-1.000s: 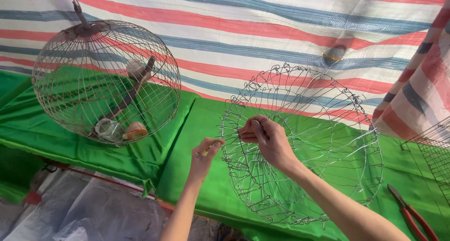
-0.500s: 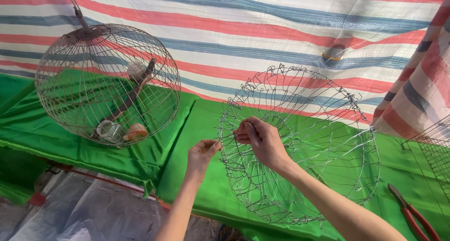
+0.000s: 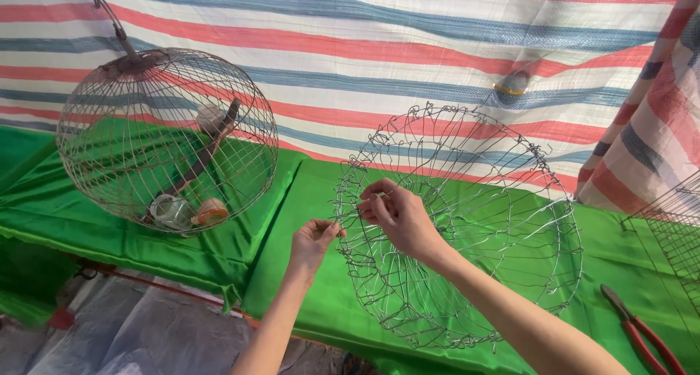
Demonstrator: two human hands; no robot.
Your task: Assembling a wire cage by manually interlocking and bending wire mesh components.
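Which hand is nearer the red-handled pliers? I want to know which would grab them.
Right. The right hand works at the unfinished wire cage, on the side toward the pliers at the table's right edge; the left hand is farther left.

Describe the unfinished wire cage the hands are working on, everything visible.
The unfinished wire cage is a round, dome-like frame of thin silvery wire, open-meshed with twisted ends along its rim. It stands tilted on its edge on the green cloth. The right hand pinches wires near its left side; the left hand grips its left edge.

Two wire cages, one pliers
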